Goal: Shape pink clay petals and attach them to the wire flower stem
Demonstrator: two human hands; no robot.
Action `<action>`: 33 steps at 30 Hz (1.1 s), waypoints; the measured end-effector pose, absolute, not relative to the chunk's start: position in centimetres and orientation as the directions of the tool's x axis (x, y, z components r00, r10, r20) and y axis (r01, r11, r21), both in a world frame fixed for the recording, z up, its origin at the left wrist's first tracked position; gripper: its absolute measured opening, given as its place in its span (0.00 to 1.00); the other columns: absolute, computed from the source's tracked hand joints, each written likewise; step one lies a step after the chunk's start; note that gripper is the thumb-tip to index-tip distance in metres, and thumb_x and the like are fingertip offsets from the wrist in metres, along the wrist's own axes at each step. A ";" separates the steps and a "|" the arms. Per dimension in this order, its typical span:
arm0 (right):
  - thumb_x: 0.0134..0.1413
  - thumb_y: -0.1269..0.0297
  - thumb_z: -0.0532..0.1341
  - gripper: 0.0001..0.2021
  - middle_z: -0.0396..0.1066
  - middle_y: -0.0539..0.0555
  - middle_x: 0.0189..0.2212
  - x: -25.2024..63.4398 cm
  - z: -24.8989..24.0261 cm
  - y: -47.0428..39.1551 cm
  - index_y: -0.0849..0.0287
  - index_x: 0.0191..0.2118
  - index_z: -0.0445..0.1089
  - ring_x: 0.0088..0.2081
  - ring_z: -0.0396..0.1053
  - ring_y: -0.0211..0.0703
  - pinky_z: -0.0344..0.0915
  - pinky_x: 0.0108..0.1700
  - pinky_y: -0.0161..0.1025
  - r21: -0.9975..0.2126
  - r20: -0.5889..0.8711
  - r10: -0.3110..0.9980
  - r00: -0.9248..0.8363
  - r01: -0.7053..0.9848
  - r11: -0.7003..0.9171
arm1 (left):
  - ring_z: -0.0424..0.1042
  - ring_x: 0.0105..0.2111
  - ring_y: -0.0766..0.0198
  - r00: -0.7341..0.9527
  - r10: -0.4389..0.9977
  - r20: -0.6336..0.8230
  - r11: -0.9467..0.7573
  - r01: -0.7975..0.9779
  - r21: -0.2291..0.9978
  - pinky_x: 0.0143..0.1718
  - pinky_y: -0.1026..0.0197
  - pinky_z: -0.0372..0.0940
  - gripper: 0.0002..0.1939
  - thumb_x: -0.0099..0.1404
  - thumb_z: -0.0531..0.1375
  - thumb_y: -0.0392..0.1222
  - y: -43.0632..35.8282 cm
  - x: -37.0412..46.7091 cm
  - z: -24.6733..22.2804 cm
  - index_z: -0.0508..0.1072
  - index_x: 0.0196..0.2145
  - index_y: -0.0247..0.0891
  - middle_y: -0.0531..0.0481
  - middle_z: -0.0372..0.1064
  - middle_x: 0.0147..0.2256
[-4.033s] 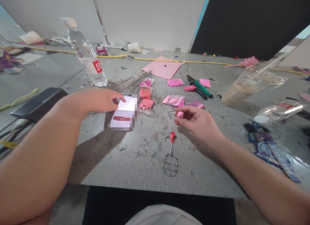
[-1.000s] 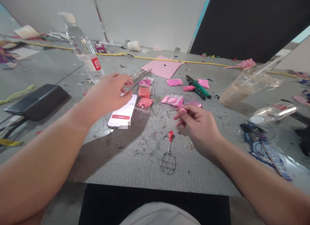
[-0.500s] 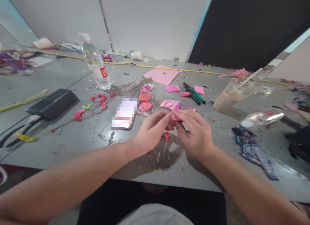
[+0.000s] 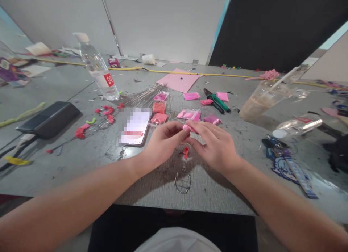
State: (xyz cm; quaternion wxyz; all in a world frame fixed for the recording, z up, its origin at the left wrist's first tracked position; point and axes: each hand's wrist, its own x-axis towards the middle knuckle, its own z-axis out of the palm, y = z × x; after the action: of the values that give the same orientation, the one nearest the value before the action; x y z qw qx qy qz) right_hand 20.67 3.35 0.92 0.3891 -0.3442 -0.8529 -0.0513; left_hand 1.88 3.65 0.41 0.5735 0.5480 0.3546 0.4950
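Observation:
A small lump of pink clay [image 4: 186, 127] is pinched between my left hand [image 4: 168, 139] and my right hand [image 4: 210, 141], fingertips of both touching it. Just below them on the table lies a wire piece [image 4: 183, 182] with a looped frame, topped by a small red clay shape [image 4: 186, 152]. Beyond my fingers are a packet of light pink clay [image 4: 189, 114] and a darker pink packet [image 4: 212, 119]. Orange-red packets [image 4: 159, 118] lie past my left hand, beside a phone [image 4: 136, 127] with a blurred screen.
An upright water bottle [image 4: 100, 69] and a black device [image 4: 50, 118] stand left, near red clay pieces on wires [image 4: 108, 112]. Green-handled pliers [image 4: 217, 100] and pink paper [image 4: 179, 80] lie behind. Rightward are a drink cup [image 4: 258, 103], a lying bottle [image 4: 299, 127] and keychains [image 4: 288, 168].
My hands have shifted slightly left in view, and the pink lump now shows between my fingertips. The camera view has moved a little.

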 end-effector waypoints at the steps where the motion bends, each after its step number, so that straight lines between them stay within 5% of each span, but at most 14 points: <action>1: 0.68 0.66 0.62 0.19 0.79 0.56 0.55 20.6 0.9 3.4 0.51 0.63 0.69 0.55 0.78 0.52 0.75 0.56 0.51 -0.178 0.700 0.541 -0.466 0.620 0.764 | 0.71 0.32 0.66 0.252 0.958 0.141 -0.098 -0.174 0.980 0.36 0.62 0.67 0.12 0.67 0.67 0.50 3.7 1.8 0.4 0.78 0.35 0.39 0.52 0.73 0.30; 6: 0.68 0.73 0.58 0.17 0.76 0.60 0.57 20.8 1.1 3.8 0.55 0.58 0.73 0.58 0.74 0.50 0.72 0.60 0.51 -0.230 0.705 0.534 -0.467 0.562 0.795 | 0.72 0.31 0.67 0.246 0.960 0.138 -0.098 -0.169 0.981 0.36 0.63 0.69 0.10 0.68 0.67 0.48 3.9 1.6 0.4 0.79 0.36 0.39 0.52 0.74 0.31; 14: 0.65 0.73 0.62 0.10 0.80 0.54 0.40 21.2 1.0 4.2 0.52 0.48 0.76 0.41 0.76 0.46 0.73 0.45 0.46 -0.235 0.735 0.507 -0.449 0.533 0.813 | 0.75 0.39 0.61 0.328 0.941 0.084 -0.011 -0.218 0.976 0.44 0.59 0.70 0.12 0.70 0.64 0.49 3.8 1.7 0.2 0.82 0.42 0.40 0.48 0.77 0.37; 19: 0.59 0.74 0.62 0.13 0.77 0.54 0.36 20.6 0.5 3.8 0.54 0.48 0.74 0.38 0.73 0.47 0.72 0.41 0.45 -0.252 0.707 0.549 -0.445 0.567 0.784 | 0.70 0.30 0.63 0.474 0.878 0.070 -0.128 0.090 0.988 0.31 0.60 0.63 0.21 0.75 0.56 0.56 3.5 1.7 -0.3 0.78 0.34 0.37 0.50 0.73 0.29; 23: 0.60 0.74 0.61 0.12 0.76 0.57 0.38 20.4 0.4 3.9 0.59 0.48 0.76 0.39 0.71 0.49 0.72 0.41 0.48 -0.163 0.720 0.491 -0.490 0.568 0.807 | 0.70 0.29 0.63 0.489 0.870 0.060 -0.152 0.151 0.977 0.30 0.61 0.62 0.19 0.74 0.58 0.52 3.3 1.6 0.1 0.78 0.34 0.36 0.51 0.72 0.28; 33: 0.66 0.78 0.57 0.19 0.79 0.65 0.51 20.8 1.1 3.5 0.66 0.61 0.69 0.52 0.77 0.53 0.76 0.54 0.50 -0.076 0.749 0.419 -0.514 0.561 0.825 | 0.77 0.38 0.63 0.450 0.885 0.119 0.003 -0.261 0.965 0.42 0.62 0.72 0.11 0.66 0.70 0.45 3.4 1.6 0.5 0.83 0.43 0.38 0.48 0.81 0.38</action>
State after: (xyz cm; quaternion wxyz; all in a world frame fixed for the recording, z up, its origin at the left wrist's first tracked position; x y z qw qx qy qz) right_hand 20.83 3.49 1.08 0.4038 -0.2828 -0.8656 -0.0879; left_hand 1.61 3.38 0.54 0.6490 0.5511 0.2833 0.4413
